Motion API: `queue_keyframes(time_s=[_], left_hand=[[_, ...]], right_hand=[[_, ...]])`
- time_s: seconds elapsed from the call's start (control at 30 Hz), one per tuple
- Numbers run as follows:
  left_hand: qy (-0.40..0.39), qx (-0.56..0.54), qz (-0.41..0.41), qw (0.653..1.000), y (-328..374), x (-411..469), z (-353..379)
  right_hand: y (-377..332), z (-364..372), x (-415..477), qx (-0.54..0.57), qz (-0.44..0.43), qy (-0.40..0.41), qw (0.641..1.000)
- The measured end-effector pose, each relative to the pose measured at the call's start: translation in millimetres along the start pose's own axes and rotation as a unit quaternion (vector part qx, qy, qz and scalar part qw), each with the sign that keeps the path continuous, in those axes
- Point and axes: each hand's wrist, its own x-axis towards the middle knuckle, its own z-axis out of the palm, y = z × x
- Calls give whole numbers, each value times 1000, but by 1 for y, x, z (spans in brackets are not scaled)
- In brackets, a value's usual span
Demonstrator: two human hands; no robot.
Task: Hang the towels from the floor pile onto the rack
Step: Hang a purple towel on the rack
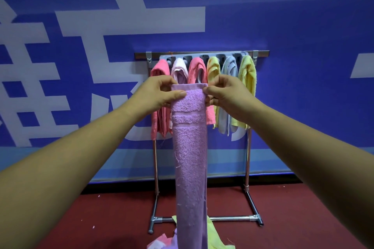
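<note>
Floor pile sits lowest in view, by the feet: yellow-green, pink & pale bits still down there, so more to go after this one.

Purple towel is up off the pile, folded into a narrow strip & hanging straight down, w/ its bottom end reaching the pile area. Left hand & right hand each pinch a top corner at the hem, thumbs on the near face, other fingers curled behind. Both are grasping the towel and nothing else.

Behind them the rack carries a grey holder along the top bar. Six hung towels fill it: pink, pale, pink, yellow, grey-blue, yellow. Can't see a free slot, tho hands & strip hide part of the middle.

To do this step well, prob:
- keep the hem taut btw both pinches so the fold doesn't open
- lift high enough that the tail clears the pile & doesn't drag other cloths
- pick the spot before moving in; if the holder is full, bare bar at either end looks like the option
- don't knock the neighbours, esp. the two pink ones right behind

Blue wall w/ big white lettering is farthest back.
</note>
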Motion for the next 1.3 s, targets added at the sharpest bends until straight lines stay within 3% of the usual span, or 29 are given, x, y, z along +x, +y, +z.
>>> queue_keyframes(time_s=[0.17, 0.27, 0.37, 0.53, 0.73, 0.83, 1.0, 1.3], left_hand=[[87, 26, 30, 995, -1, 4, 11], [77, 29, 38, 996, -3, 8, 16], [70, 34, 43, 996, 1, 10, 17], [44, 30, 39, 998, 2, 8, 17], [48, -77, 22, 996, -12, 1, 23], [6, -134, -2, 991, -20, -9, 28], [-103, -121, -106, 982, -67, -41, 56], [-201, -124, -219, 947, -160, -103, 117]], right_hand=[[-7, -3, 3, -2, -6, -4, 1000], [-14, -2, 4, -61, 1, -20, 998], [-22, -4, 9, -51, 21, -78, 995], [-30, -7, 17, -300, -12, -137, 944], [-33, -4, 23, -371, -63, -127, 918], [-33, -3, 24, -346, -70, -116, 929], [-36, -5, 25, -296, -79, -76, 949], [-32, -16, 37, -260, -69, 94, 959]])
